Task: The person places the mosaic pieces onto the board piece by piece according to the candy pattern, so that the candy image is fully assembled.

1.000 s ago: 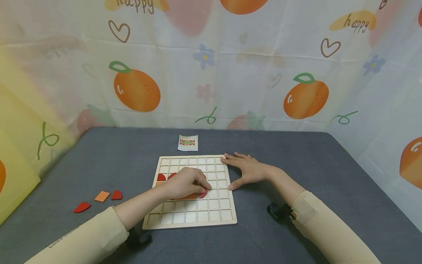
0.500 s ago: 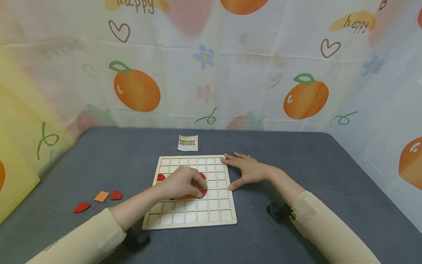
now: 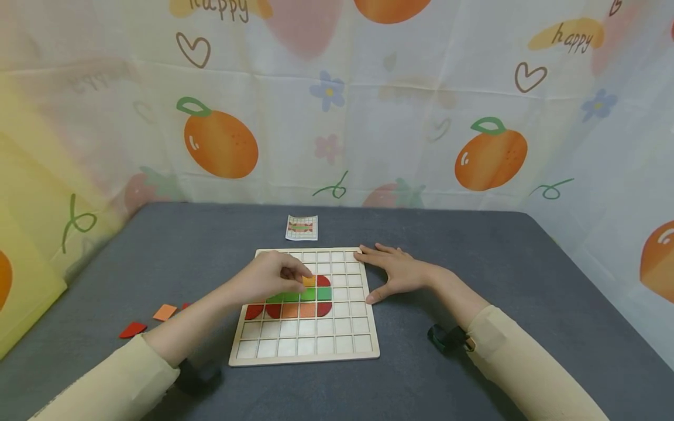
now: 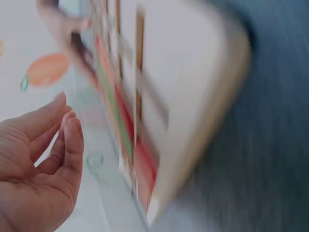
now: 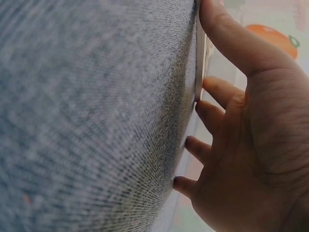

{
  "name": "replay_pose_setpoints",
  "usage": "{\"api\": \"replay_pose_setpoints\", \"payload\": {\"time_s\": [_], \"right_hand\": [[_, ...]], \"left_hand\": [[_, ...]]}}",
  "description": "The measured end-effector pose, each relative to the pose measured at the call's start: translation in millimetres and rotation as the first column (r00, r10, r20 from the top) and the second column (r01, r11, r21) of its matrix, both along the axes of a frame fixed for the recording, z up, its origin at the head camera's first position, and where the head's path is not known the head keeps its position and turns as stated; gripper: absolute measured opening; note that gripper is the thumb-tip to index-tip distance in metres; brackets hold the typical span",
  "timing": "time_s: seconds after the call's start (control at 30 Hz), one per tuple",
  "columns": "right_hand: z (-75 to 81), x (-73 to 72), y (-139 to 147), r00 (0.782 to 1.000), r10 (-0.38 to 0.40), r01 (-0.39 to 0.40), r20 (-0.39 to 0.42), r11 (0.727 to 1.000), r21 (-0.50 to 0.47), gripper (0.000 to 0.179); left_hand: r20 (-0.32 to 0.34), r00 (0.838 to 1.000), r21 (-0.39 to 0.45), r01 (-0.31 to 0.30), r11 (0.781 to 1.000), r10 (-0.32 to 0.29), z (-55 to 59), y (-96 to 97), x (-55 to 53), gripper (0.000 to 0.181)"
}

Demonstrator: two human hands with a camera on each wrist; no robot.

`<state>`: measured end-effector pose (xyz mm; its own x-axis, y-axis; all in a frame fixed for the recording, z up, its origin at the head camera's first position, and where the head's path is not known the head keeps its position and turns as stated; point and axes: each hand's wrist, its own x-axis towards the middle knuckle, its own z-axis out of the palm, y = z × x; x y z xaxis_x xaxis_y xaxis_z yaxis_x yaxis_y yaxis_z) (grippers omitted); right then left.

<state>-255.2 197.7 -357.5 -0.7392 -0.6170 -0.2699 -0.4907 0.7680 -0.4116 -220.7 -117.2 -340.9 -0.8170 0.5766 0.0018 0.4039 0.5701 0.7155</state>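
A square wooden grid board [image 3: 347, 342] lies on the dark table, with red, orange and green tiles [image 3: 308, 293] set in its middle rows. Over the board's left part hovers my left hand [image 3: 271, 273], apart from the tiles. Its fingers are loosely curled toward the thumb, and the left wrist view shows nothing between them [image 4: 46, 159]. Part of the pattern's left side is hidden behind this hand. My right hand [image 3: 397, 270] rests at the board's upper right edge with spread fingers; thumb and fingertips touch the rim in the right wrist view [image 5: 251, 111].
A small printed card [image 3: 302, 228] with a coloured grid pattern lies beyond the board. Left of the board are a loose orange square tile [image 3: 165, 312] and a red curved tile [image 3: 133, 330]; another red tile is mostly covered by the left forearm. A patterned curtain [image 3: 389, 117] stands behind the table.
My left hand has lifted off the red tile at the pattern's lower right and moved left, uncovering green and orange tiles. That red tile stays in its cell. The right hand keeps its place.
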Motion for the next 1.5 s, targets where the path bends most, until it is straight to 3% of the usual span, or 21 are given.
{"api": "replay_pose_setpoints", "payload": {"time_s": [0.13,0.23,0.5,0.7,0.77,0.9,1.13,1.3,1.5], "right_hand": [[0.0,0.4,1,1.0,0.002,-0.002,-0.005,1.0,-0.005,0.099],[-0.5,0.5,2,1.0,0.0,0.0,-0.009,1.0,-0.005,0.099],[-0.4,1.4,3,1.0,0.001,-0.001,-0.009,1.0,-0.004,0.099],[-2.1,0.9,3,1.0,0.0,0.0,-0.012,1.0,-0.013,0.099],[-2.2,0.7,3,1.0,-0.002,0.002,-0.011,1.0,-0.013,0.099],[-1.9,0.5,2,1.0,-0.004,0.004,-0.012,1.0,-0.007,0.099],[-1.6,0.1,1,1.0,-0.005,0.005,-0.007,1.0,-0.002,0.099],[-1.4,-0.1,1,1.0,-0.004,0.004,-0.005,1.0,-0.003,0.098],[-2.3,-0.6,0,1.0,-0.002,0.002,-0.004,1.0,-0.004,0.098]], "left_hand": [[-0.003,0.996,-0.062,-0.085,0.994,0.085,11.5,-32.8,-7.2,0.024],[0.014,0.994,-0.112,-0.104,0.988,0.106,15.5,-61.7,-10.9,0.026],[0.131,0.988,-0.171,-0.06,0.983,0.084,11.0,-138.3,-18.3,0.031],[0.192,0.977,-0.19,-0.059,0.98,0.096,10.3,-177.5,-16.2,0.032],[0.224,0.972,-0.177,-0.034,0.984,0.074,9.4,-187.8,-14.8,0.033],[0.297,0.955,-0.109,0.045,0.993,-0.011,5.1,-205.4,-12.1,0.033],[0.417,0.898,0.017,0.144,0.989,-0.138,-4.3,-226.3,-9.0,0.041],[0.4,0.895,0.047,0.193,0.98,-0.195,-9.1,-228.1,-8.8,0.039],[0.361,0.916,0.005,0.187,0.982,-0.176,-11.5,-222.6,-7.3,0.034]]}}
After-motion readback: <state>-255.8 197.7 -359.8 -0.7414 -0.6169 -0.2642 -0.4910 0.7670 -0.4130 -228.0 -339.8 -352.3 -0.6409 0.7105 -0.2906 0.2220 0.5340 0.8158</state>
